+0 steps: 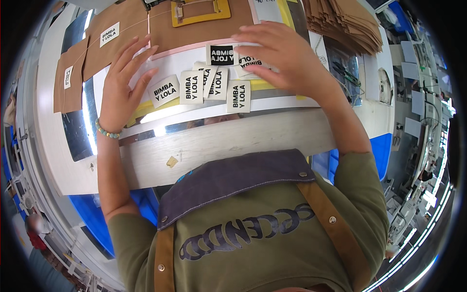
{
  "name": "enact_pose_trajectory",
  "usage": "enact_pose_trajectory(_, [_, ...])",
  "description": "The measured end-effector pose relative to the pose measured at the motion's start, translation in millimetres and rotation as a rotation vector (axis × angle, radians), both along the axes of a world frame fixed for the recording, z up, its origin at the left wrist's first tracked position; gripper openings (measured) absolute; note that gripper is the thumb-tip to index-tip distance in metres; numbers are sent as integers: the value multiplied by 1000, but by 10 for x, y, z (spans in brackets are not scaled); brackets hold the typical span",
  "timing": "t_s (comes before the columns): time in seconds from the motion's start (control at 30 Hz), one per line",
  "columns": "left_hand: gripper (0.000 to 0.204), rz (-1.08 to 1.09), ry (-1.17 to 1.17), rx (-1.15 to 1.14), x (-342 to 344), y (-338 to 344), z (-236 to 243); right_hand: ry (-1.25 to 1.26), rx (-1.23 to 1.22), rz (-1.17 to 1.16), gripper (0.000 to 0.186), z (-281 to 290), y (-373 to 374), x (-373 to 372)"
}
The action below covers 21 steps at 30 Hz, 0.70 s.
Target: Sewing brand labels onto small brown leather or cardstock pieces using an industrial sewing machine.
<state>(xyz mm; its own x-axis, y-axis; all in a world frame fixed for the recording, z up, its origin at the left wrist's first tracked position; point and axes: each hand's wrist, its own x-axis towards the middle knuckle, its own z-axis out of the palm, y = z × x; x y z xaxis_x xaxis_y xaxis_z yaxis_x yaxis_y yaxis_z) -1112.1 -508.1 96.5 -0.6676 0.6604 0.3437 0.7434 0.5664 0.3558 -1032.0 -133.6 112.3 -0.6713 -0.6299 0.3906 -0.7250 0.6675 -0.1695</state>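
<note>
My left hand [125, 80], a beaded bracelet at its wrist, hovers with outstretched fingers at the edge of a brown sheet [131, 29]; its fingers show nothing held. Opposite it, my right hand [279, 56] reaches over several small white labels with black print, its fingers straight and thumb apart. A black-faced label [223, 55] lies by its fingertips, and a white label [249, 69] is partly hidden beneath it. Between my hands lie more labels, among them a tilted label [164, 91], an overlapping label [191, 87] and a separate label [238, 97].
A yellow frame [202, 23] rests on the brown sheet, below a dark machine part [154, 4]. Brown pieces [72, 80] bearing white labels lie at left. A stack of brown pieces [343, 24] and dark-handled scissors [346, 75] are at right. Blue bins [382, 155] stand below the table.
</note>
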Motion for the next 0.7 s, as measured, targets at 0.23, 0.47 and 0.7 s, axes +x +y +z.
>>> enact_pose_trajectory(0.23, [43, -139, -167, 80, 102, 244, 271, -22, 138, -23, 17, -10, -296, -93])
enact_pose_trajectory(0.47, [45, -216, -306, 178, 52, 396, 369, -34, -48, -73, 10, 64, -367, -113])
enact_pose_trajectory(0.7, [47, -254, -399, 250, 65, 569, 287, -58, -273, -228, 17, 28, -397, -170])
